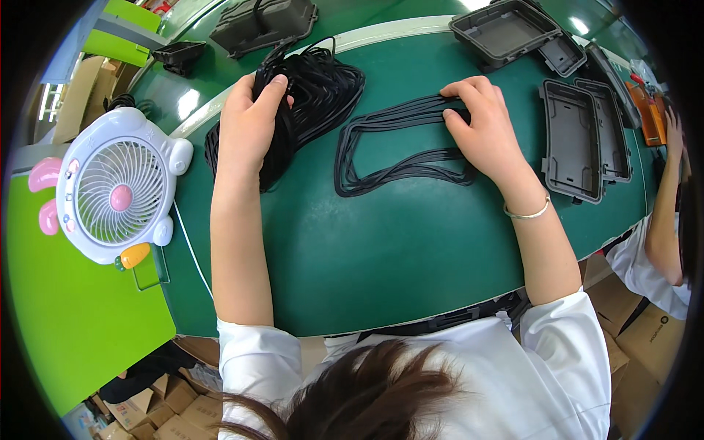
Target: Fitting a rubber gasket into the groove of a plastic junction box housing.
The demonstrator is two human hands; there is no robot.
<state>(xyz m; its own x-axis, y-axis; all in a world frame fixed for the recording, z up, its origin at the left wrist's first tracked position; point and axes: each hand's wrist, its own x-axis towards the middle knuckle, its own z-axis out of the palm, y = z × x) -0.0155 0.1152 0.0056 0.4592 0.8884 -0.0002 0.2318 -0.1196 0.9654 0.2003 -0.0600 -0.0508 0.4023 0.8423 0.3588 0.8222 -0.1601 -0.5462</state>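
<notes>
Hair [367, 392], black cables [326, 84], green table [381, 271], cardboard boxes [180, 414]

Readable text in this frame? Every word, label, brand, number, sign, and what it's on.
Right carton: dark lettering beside a round mark; wording withheld.
Lower-left carton: faint print, too small to read.
Fan: small marks, no readable words.
Cables, black cases: none legible.

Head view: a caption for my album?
Left hand on a black cable pile, right hand on a flatter loop, green table.
</notes>
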